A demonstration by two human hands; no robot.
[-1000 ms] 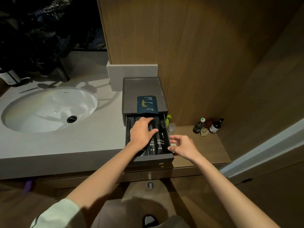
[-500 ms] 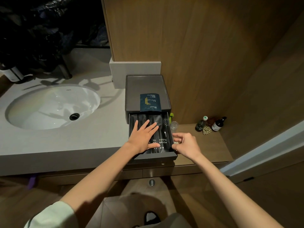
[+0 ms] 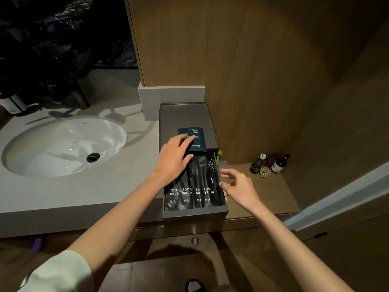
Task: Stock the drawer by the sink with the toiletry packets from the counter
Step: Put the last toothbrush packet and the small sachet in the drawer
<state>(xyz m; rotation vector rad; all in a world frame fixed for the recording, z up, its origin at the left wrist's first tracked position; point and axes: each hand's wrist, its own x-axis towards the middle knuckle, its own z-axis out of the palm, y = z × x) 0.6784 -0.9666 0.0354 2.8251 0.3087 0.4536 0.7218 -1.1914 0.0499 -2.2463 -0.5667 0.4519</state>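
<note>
Head view: flat left hand (image 3: 172,159) half hides blue packet (image 3: 197,140); right hand (image 3: 240,187) spread, empty

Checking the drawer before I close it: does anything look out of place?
One thing: the blue packet lies on top of the box, not in the drawer, overhanging its front edge; the left hand touches it.

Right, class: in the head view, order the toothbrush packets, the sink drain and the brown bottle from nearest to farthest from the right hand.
1. toothbrush packets, in the drawer just left of the right hand.
2. brown bottle, on the shelf to its right.
3. sink drain, far left.
</note>
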